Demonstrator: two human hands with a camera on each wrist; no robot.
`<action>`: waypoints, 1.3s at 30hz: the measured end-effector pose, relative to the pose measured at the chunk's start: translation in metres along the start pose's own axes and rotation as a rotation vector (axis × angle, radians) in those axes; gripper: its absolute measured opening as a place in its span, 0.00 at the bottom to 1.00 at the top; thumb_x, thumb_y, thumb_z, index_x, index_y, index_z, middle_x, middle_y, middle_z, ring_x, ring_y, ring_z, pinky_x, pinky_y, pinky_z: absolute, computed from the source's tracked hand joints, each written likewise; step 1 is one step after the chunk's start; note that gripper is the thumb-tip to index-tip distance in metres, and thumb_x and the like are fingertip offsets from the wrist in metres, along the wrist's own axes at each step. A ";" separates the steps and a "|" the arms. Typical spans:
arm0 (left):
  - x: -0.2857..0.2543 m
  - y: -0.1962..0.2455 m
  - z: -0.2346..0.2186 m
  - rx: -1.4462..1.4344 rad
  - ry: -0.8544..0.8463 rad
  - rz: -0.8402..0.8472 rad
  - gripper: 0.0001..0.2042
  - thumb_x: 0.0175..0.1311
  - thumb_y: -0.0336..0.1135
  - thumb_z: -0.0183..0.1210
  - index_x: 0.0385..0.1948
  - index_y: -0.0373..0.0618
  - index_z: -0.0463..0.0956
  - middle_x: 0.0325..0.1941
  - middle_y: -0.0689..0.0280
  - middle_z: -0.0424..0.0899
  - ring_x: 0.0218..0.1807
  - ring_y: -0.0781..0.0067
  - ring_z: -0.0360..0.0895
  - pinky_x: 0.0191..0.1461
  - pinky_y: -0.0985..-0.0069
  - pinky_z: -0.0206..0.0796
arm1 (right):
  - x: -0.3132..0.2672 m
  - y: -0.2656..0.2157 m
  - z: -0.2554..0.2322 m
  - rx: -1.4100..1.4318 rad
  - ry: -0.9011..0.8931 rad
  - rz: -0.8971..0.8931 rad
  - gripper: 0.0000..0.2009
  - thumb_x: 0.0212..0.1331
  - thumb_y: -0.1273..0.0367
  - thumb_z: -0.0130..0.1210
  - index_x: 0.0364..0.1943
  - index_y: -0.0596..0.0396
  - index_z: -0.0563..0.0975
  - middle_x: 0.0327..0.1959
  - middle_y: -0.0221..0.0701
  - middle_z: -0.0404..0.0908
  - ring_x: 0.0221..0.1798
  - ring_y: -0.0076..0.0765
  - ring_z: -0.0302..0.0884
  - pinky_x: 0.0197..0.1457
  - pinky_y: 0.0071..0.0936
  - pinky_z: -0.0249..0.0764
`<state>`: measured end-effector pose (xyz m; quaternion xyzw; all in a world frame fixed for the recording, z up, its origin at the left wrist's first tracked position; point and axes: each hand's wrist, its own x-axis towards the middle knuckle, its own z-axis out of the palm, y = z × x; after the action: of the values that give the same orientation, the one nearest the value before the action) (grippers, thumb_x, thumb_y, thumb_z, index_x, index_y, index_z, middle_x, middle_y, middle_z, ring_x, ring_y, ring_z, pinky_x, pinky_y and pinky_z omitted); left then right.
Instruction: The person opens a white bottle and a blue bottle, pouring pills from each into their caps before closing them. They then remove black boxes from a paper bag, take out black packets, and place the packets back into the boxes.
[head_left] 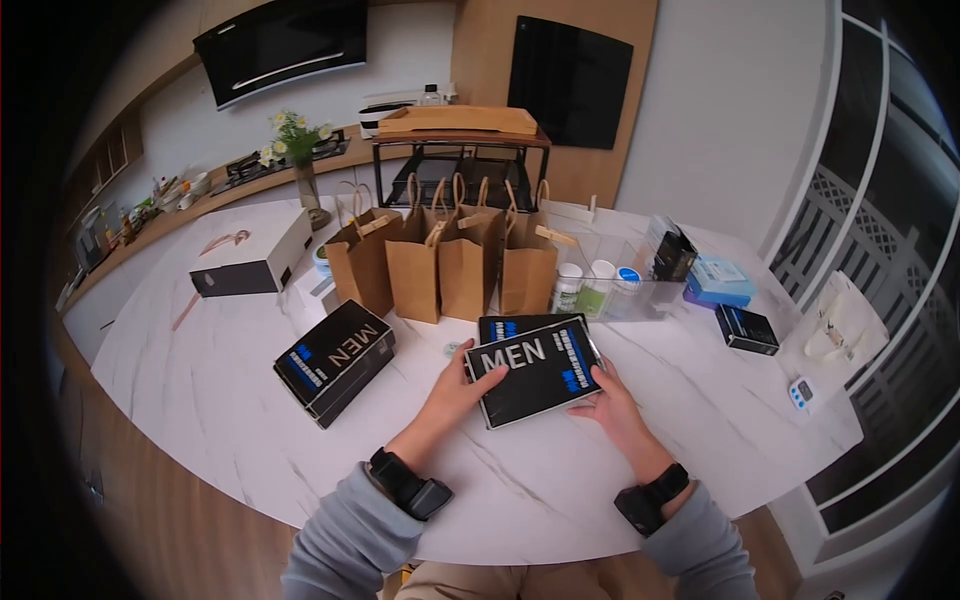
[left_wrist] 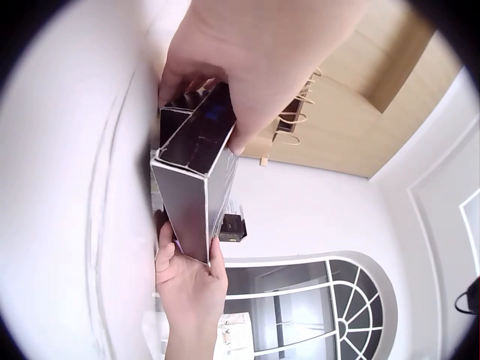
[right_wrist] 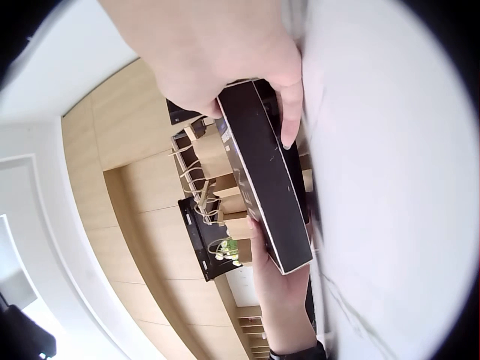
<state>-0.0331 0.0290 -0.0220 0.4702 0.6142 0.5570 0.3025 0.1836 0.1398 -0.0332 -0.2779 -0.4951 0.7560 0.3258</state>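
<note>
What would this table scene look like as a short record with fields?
Left hand: grips the held box's left side
Right hand: grips its right side
Held box: black, marked MEN
Partly beneath it: second black box
To the left: third black box
Behind: four brown paper bags
Surface: white, grey-veined table

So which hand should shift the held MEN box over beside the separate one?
Left, I'd say. The left hand grips the side of the held MEN box nearer the separate MEN box; the right hand, gripping the far side, would probably have to cross over.
</note>
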 end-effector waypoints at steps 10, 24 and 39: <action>-0.001 -0.001 -0.013 0.319 0.120 0.038 0.34 0.51 0.50 0.60 0.56 0.39 0.59 0.24 0.62 0.76 0.24 0.73 0.73 0.28 0.78 0.63 | -0.006 -0.001 0.004 -0.062 -0.020 -0.027 0.30 0.60 0.59 0.46 0.64 0.47 0.48 0.57 0.30 0.62 0.50 0.32 0.69 0.39 0.33 0.73; 0.006 0.004 -0.017 -0.354 0.241 0.174 0.16 0.65 0.41 0.48 0.46 0.37 0.70 0.37 0.71 0.75 0.40 0.85 0.68 0.47 0.88 0.58 | -0.007 0.004 0.010 -0.406 -0.110 -0.156 0.09 0.58 0.65 0.51 0.35 0.55 0.72 0.18 0.22 0.68 0.16 0.14 0.64 0.15 0.10 0.54; 0.010 -0.008 -0.018 -0.492 0.258 0.070 0.16 0.65 0.43 0.46 0.41 0.38 0.71 0.35 0.72 0.76 0.37 0.86 0.69 0.43 0.87 0.60 | -0.008 0.003 0.010 -0.269 0.143 -0.260 0.08 0.55 0.71 0.51 0.37 0.56 0.67 0.23 0.24 0.66 0.17 0.16 0.64 0.16 0.13 0.58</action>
<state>-0.0554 0.0315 -0.0250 0.3288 0.4772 0.7547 0.3075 0.1804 0.1269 -0.0313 -0.3055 -0.5991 0.6128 0.4149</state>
